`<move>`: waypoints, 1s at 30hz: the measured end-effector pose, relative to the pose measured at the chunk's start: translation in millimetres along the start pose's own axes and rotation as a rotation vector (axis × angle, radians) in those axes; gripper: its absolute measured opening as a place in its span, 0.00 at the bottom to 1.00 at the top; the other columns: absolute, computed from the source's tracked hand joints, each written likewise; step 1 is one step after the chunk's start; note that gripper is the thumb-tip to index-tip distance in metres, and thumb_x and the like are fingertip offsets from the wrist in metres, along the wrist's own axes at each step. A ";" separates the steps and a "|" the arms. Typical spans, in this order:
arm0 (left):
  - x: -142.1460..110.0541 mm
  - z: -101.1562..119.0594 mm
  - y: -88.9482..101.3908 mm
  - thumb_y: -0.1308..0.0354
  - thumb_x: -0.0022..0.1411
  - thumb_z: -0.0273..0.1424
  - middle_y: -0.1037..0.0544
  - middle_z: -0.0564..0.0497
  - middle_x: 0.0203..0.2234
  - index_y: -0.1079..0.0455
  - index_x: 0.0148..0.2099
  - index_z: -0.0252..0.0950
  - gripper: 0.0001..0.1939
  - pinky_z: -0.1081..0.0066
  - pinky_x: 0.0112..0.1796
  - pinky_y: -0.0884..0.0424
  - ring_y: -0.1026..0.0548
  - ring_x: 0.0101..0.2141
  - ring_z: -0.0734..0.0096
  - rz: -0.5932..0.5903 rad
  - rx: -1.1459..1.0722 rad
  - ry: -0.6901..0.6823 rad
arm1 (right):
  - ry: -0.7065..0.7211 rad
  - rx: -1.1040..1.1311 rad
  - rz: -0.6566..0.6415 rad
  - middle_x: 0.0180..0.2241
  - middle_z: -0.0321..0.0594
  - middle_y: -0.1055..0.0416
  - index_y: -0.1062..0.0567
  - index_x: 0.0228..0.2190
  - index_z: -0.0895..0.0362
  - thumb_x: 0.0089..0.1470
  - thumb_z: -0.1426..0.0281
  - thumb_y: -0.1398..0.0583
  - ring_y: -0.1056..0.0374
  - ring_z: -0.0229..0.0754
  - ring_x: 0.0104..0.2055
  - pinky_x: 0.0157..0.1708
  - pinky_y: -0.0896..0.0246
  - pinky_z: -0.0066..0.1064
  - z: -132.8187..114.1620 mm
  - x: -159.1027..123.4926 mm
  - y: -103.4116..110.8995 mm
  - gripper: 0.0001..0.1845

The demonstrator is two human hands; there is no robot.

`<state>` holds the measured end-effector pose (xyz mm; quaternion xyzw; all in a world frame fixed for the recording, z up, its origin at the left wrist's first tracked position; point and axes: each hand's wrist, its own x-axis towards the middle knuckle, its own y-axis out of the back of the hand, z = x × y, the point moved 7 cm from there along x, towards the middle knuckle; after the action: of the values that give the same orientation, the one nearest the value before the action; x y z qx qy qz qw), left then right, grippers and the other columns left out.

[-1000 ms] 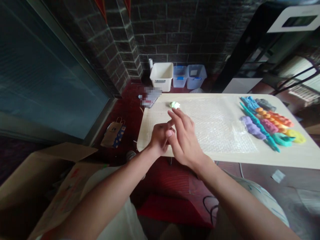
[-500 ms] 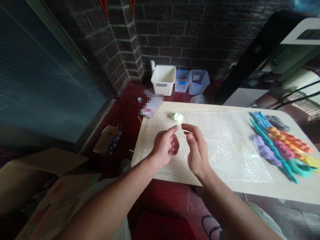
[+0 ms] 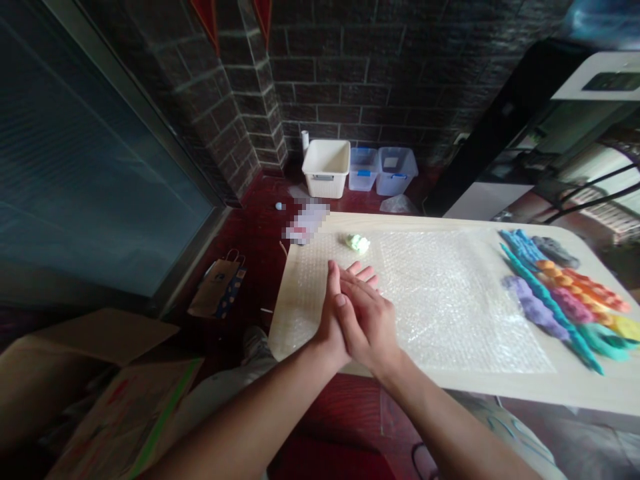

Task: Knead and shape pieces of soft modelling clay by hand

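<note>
Both bare hands together above the left part of the table (image 3: 560,387), toward its near edge. Left hand (image 3: 333,317): palm turned inward, thumb upright, fingers reaching out past the other hand with narrow gaps between them. Right hand (image 3: 373,320): laid across the left palm, thumb against it, fingers close together and slightly bent; whether anything sits between the palms, cannot tell. Pale green lump (image 3: 358,244) lies on the bubble wrap (image 3: 440,300), near the far edge and toward the far left corner, just beyond the fingertips and apart from them. Wrap spread flat from the left end across the middle. Toward the right end, a cluster of coloured soft-looking pieces: long teal strip (image 3: 550,303) running slantwise from the far side toward the near edge; purple piece (image 3: 537,310) along its left side; blue piece (image 3: 523,248) and grey piece (image 3: 554,251) nearest the far edge; orange piece (image 3: 555,270), pink piece (image 3: 573,305), green piece (image 3: 605,340) and yellow piece (image 3: 627,327) to the strip's right. Material of these not certain. On the floor past the far edge: white bin (image 3: 326,167), two clear bluish boxes (image 3: 395,172) beside it. Paper bag (image 3: 217,287) on the floor, off the left end.
</note>
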<state>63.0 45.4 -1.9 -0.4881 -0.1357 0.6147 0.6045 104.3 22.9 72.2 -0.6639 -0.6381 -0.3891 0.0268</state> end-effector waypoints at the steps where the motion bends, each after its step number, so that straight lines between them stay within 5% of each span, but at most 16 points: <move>1: -0.5 0.4 0.5 0.50 0.68 0.62 0.17 0.40 0.48 0.21 0.49 0.38 0.33 0.53 0.60 0.31 0.23 0.58 0.47 0.010 0.001 0.016 | 0.010 -0.019 0.012 0.48 0.50 0.16 0.18 0.47 0.58 0.70 0.66 0.44 0.19 0.51 0.51 0.50 0.24 0.41 0.8 1.8 1.8 0.16; 3: -2.5 1.2 1.5 0.48 0.67 0.61 0.17 0.42 0.40 0.23 0.40 0.36 0.32 0.58 0.55 0.28 0.21 0.52 0.51 0.034 0.006 0.061 | 0.027 -0.071 0.035 0.34 0.45 0.15 0.18 0.33 0.56 0.70 0.66 0.42 0.19 0.45 0.34 0.33 0.27 0.34 7.4 7.4 8.0 0.16; 5: -5.4 2.9 2.4 0.46 0.68 0.58 0.20 0.45 0.32 0.26 0.35 0.36 0.29 0.64 0.47 0.27 0.21 0.44 0.57 0.056 0.032 0.109 | -0.027 -0.134 0.094 0.21 0.39 0.23 0.24 0.22 0.55 0.69 0.63 0.40 0.29 0.39 0.21 0.22 0.38 0.32 21.4 13.7 19.3 0.22; 10: -10.3 8.0 -0.4 0.47 0.72 0.44 0.24 0.49 0.28 0.27 0.34 0.34 0.21 0.70 0.35 0.34 0.27 0.30 0.69 0.024 0.007 0.149 | -0.154 -0.159 0.128 0.14 0.32 0.38 0.35 0.15 0.54 0.68 0.57 0.38 0.41 0.34 0.17 0.19 0.51 0.31 41.2 18.8 35.4 0.31; 13: -9.5 1.6 -2.6 0.43 0.69 0.46 0.25 0.50 0.26 0.28 0.32 0.35 0.20 0.69 0.34 0.32 0.28 0.28 0.69 -0.002 -0.113 0.220 | -0.090 -0.225 0.056 0.20 0.38 0.31 0.30 0.20 0.54 0.70 0.57 0.43 0.35 0.39 0.22 0.24 0.41 0.34 29.4 15.4 25.9 0.27; 16: -3.3 1.2 0.9 0.41 0.66 0.54 0.23 0.49 0.29 0.27 0.35 0.36 0.25 0.65 0.38 0.27 0.23 0.32 0.64 0.012 -0.204 0.241 | 0.034 -0.223 -0.153 0.46 0.56 0.20 0.20 0.45 0.62 0.72 0.55 0.50 0.24 0.56 0.48 0.49 0.27 0.50 11.3 6.5 -2.6 0.27; 18: 3.0 9.5 8.7 0.40 0.65 0.56 0.21 0.48 0.31 0.26 0.36 0.37 0.25 0.64 0.41 0.25 0.20 0.34 0.63 0.061 -0.223 0.191 | 0.122 -0.227 -0.258 0.62 0.65 0.28 0.30 0.62 0.71 0.73 0.54 0.53 0.33 0.63 0.66 0.65 0.38 0.59 -0.2 -1.8 -19.4 0.35; 20: 8.7 23.1 13.8 0.36 0.65 0.51 0.21 0.50 0.32 0.27 0.36 0.37 0.21 0.65 0.45 0.24 0.19 0.36 0.66 0.064 -0.217 0.116 | 0.175 -0.242 -0.315 0.68 0.69 0.36 0.41 0.69 0.75 0.73 0.53 0.54 0.43 0.64 0.74 0.72 0.50 0.62 -7.9 -8.5 -28.7 0.41; 24: 12.6 44.6 24.0 0.30 0.62 0.46 0.27 0.56 0.24 0.32 0.32 0.36 0.21 0.73 0.29 0.28 0.26 0.23 0.75 0.178 0.021 0.063 | 0.164 -0.247 -0.248 0.69 0.60 0.36 0.43 0.71 0.62 0.72 0.52 0.54 0.49 0.64 0.76 0.74 0.64 0.67 -9.4 -9.5 -17.1 0.37; 27: 10.3 54.6 20.1 0.28 0.60 0.46 0.35 0.59 0.17 0.39 0.25 0.37 0.27 0.77 0.17 0.47 0.40 0.15 0.83 0.195 0.150 0.003 | 0.102 -0.142 -0.094 0.66 0.57 0.35 0.37 0.67 0.56 0.71 0.55 0.50 0.41 0.63 0.71 0.68 0.46 0.65 1.6 -5.1 6.0 0.30; 30: 7.1 50.5 11.3 0.31 0.61 0.48 0.39 0.59 0.13 0.45 0.20 0.38 0.32 0.76 0.16 0.54 0.46 0.13 0.83 0.120 0.278 -0.010 | -0.034 -0.010 0.021 0.61 0.55 0.32 0.34 0.63 0.54 0.71 0.60 0.49 0.34 0.57 0.64 0.60 0.32 0.57 20.1 -3.6 21.1 0.24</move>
<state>19.0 70.4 11.0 -0.4040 -0.0230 0.6651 0.6276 132.7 26.7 65.9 -0.6772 -0.6294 -0.3807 0.0168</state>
